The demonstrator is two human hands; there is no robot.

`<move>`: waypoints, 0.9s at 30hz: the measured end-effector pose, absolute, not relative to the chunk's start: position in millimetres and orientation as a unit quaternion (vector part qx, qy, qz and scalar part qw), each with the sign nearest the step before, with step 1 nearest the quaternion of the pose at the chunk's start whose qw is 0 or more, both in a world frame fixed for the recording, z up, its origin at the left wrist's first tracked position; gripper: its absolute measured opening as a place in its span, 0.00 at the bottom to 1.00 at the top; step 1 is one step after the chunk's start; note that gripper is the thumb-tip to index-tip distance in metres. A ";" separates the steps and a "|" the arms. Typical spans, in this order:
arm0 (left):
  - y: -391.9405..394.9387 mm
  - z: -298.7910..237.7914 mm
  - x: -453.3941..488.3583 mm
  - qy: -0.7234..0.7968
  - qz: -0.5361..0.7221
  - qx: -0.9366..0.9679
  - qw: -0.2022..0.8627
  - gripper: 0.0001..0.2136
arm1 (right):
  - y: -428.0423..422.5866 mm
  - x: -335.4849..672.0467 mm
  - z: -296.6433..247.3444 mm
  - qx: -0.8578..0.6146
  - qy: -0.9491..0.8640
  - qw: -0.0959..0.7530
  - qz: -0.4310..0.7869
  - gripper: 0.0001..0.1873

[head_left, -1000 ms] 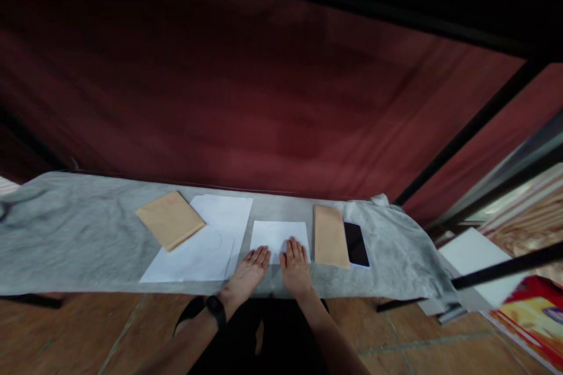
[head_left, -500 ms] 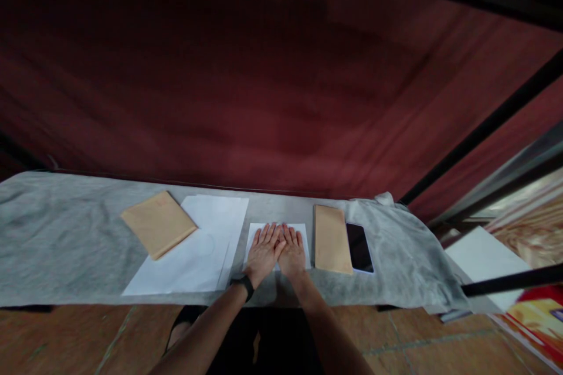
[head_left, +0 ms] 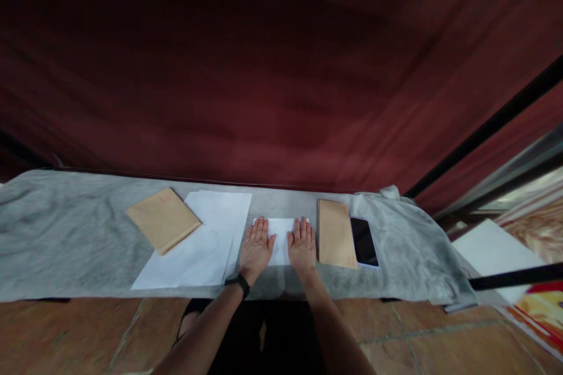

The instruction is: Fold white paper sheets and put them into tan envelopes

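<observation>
A small white sheet of paper [head_left: 280,243], perhaps folded, lies flat on the grey cloth in front of me. My left hand [head_left: 256,248] rests palm down on its left side, fingers stretched out. On the right side of the same sheet lies my right hand [head_left: 302,245], also flat, with its fingers pointing away from me. A strip of the paper shows between the two thumbs. Just right of my right hand is a stack of brown envelopes [head_left: 336,234]. Larger white sheets [head_left: 197,255] lie to the left of my left hand.
More brown envelopes [head_left: 163,220] lie askew on the large sheets. A phone [head_left: 364,241] with a dark screen sits beside the right stack. Grey cloth [head_left: 79,240] covers the narrow table. A red curtain [head_left: 264,99] hangs behind, with a black pole [head_left: 492,123] at right.
My hands have slid apart from the middle of the small paper, the left one to its left edge and the right one to its right edge. The view has shifted slightly.
</observation>
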State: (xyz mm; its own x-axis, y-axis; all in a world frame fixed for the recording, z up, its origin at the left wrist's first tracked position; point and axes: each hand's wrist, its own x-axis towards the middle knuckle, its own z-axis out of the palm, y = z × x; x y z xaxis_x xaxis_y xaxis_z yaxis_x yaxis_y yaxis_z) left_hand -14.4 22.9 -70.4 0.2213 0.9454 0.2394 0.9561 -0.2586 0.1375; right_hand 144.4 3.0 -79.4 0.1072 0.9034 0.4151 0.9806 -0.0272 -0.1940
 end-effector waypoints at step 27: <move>-57.7 -66.5 -35.8 -0.605 -0.132 -0.785 0.026 0.27 | -101.3 135.6 -72.8 -0.728 -0.646 0.218 -0.068 0.31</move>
